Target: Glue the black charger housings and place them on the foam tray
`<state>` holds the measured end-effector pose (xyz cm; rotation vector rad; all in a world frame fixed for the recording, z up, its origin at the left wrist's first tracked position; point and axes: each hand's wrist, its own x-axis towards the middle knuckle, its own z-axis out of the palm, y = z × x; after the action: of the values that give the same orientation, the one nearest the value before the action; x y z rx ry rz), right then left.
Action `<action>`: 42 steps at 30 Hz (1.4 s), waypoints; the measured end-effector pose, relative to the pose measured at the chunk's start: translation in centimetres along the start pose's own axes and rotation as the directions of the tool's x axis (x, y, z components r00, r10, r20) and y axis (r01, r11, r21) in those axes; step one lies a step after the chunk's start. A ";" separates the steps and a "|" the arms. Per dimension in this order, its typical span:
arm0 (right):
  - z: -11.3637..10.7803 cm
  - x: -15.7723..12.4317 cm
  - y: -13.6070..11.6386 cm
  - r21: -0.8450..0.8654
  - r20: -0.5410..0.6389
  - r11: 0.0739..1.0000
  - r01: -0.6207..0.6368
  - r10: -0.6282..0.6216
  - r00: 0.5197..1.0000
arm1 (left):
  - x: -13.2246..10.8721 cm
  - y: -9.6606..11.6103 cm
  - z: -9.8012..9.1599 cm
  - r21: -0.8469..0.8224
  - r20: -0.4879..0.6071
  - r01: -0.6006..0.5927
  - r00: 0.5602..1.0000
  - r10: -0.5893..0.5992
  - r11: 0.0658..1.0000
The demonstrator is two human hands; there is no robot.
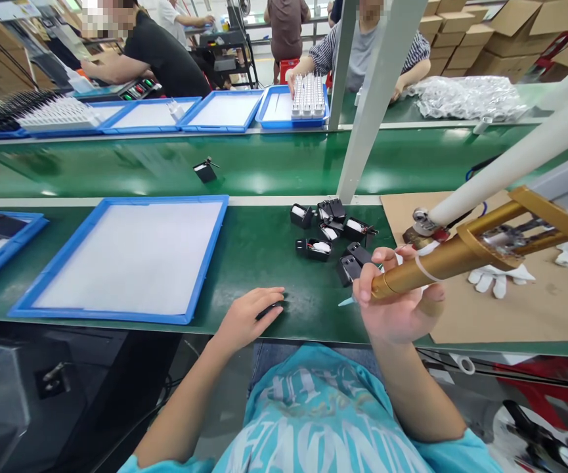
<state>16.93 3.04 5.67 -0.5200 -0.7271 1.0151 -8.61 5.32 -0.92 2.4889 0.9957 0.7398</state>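
Low over the green bench [259,263], my left hand [247,320] is closed around a small black part [266,311], mostly hidden by the fingers. My right hand [399,309] is at the lower end of a gold-coloured cylindrical tool [412,272] on a suspended arm, its fingers curled about it. A pale teal pointed piece [347,301] sticks out beside that hand; its other end is hidden. Just beyond the right hand lies a loose group of black plastic housings [330,210], several with white parts and thin wires inside. One black housing [350,268] almost touches the fingers.
A blue-rimmed tray [195,263] with a white base lies left; another tray [5,253] holds black parts. Cardboard [461,322] with white gloves [500,279] covers the right side. A metal post [362,131] rises ahead. One black housing [205,172] sits on the green belt. Co-workers sit opposite.
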 end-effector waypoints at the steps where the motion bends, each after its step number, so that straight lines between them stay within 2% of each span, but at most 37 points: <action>1: 0.0 0.0 0.0 0.002 -0.002 1.000 0.000 0.000 1.000 | 0.0 -0.2 0.0 0.062 0.032 -0.035 0.999 0.033 0.997; 4: -0.2 0.1 0.1 0.010 -0.008 1.000 -0.001 0.001 1.000 | 0.1 -0.8 -0.2 0.215 0.142 -0.125 0.985 0.095 0.969; 7: -0.2 0.1 0.1 0.010 -0.014 1.000 0.003 -0.003 1.000 | 0.1 -1.4 -0.4 0.215 0.226 -0.132 0.971 0.082 0.968; 9: -0.2 0.2 0.0 -0.003 -0.028 1.000 0.004 -0.004 1.000 | 0.0 -1.6 -0.2 0.096 0.226 -0.052 0.974 0.029 0.994; 11: -0.2 0.1 -0.1 -0.018 -0.037 1.000 0.000 -0.001 0.999 | 0.0 -1.2 0.3 -0.135 0.140 0.145 0.982 -0.126 0.980; 12: -0.2 0.1 -0.2 -0.024 -0.039 1.000 -0.003 0.002 0.999 | 0.1 -0.9 0.6 -0.297 0.080 0.260 0.966 -0.248 0.919; 13: -0.2 0.1 -0.2 -0.029 -0.038 1.000 -0.004 0.002 0.999 | 0.2 -0.5 0.9 -0.482 0.035 0.352 0.923 -0.384 0.802; 14: -0.2 0.0 -0.2 -0.034 -0.036 0.999 -0.001 0.000 0.999 | 0.4 0.0 1.3 -0.660 0.029 0.398 0.861 -0.508 0.636; 16: -0.3 0.0 -0.3 -0.045 -0.039 0.999 0.006 -0.008 0.999 | 1.0 1.2 1.8 -0.898 0.120 0.360 0.752 -0.648 0.252; 17: -0.4 -0.1 -0.3 -0.050 -0.045 0.999 0.009 -0.011 0.999 | 1.3 1.7 1.9 -0.946 0.180 0.312 0.724 -0.666 0.083; 18: -0.4 -0.1 -0.4 -0.054 -0.052 0.998 0.011 -0.014 0.999 | 1.6 2.3 1.9 -0.963 0.229 0.266 0.711 -0.665 -0.047; 19: -0.5 -0.1 -0.4 -0.058 -0.060 0.998 0.011 -0.014 0.998 | 1.9 2.8 1.8 -0.964 0.263 0.228 0.709 -0.654 -0.139; 20: -0.6 -0.1 -0.4 -0.061 -0.069 0.998 0.008 -0.012 0.998 | 2.2 3.2 1.6 -0.959 0.282 0.199 0.713 -0.642 -0.200; 22: -0.7 -0.1 -0.5 -0.066 -0.081 0.998 0.003 -0.009 0.997 | 2.5 3.8 1.3 -0.954 0.287 0.158 0.733 -0.617 -0.255; 25: -0.9 -0.2 -0.5 -0.069 -0.091 0.998 -0.005 -0.001 0.996 | 2.6 4.2 1.0 -0.964 0.247 0.136 0.770 -0.588 -0.227; 28: -1.0 -0.1 -0.5 -0.076 -0.098 0.997 -0.004 -0.003 0.995 | 2.2 3.8 0.8 -0.982 0.188 0.157 0.787 -0.588 -0.104; 30: -1.0 -0.1 -0.5 -0.083 -0.108 0.997 0.000 -0.009 0.994 | 1.8 2.4 -0.1 -0.974 0.111 0.210 0.767 -0.632 0.083; 32: -1.1 0.0 -0.5 -0.093 -0.120 0.996 0.004 -0.015 0.993 | 1.3 -0.1 -2.2 -0.868 -0.047 0.313 0.722 -0.691 0.386; 34: -1.2 0.1 -0.5 -0.104 -0.124 0.995 0.011 -0.024 0.992 | 0.9 -3.6 -5.3 -0.554 -0.263 0.477 0.677 -0.687 0.683; 35: -1.3 0.1 -0.6 -0.110 -0.124 0.994 0.015 -0.028 0.992 | 0.8 -5.5 -7.1 -0.341 -0.352 0.581 0.650 -0.673 0.739; 36: -1.3 0.2 -0.6 -0.117 -0.127 0.993 0.015 -0.030 0.991 | 0.6 -7.6 -8.9 -0.136 -0.400 0.669 0.637 -0.659 0.730; 38: -1.4 0.3 -0.8 -0.136 -0.154 0.991 0.005 -0.026 0.988 | 0.1 -11.5 -12.3 0.140 -0.441 0.776 0.605 -0.663 0.615; 40: -1.3 0.3 -1.0 -0.160 -0.212 0.987 -0.027 -0.008 0.977 | -0.3 -14.9 -15.2 0.266 -0.383 0.845 0.534 -0.754 0.463; 42: -1.3 0.2 -1.1 -0.174 -0.298 0.981 -0.080 0.025 0.954 | -0.4 -17.7 -17.7 0.313 -0.284 0.860 0.490 -0.824 0.404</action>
<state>18.62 2.70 5.62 -0.8372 -0.5441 0.8987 -28.52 19.52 4.20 1.7544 2.3952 0.2728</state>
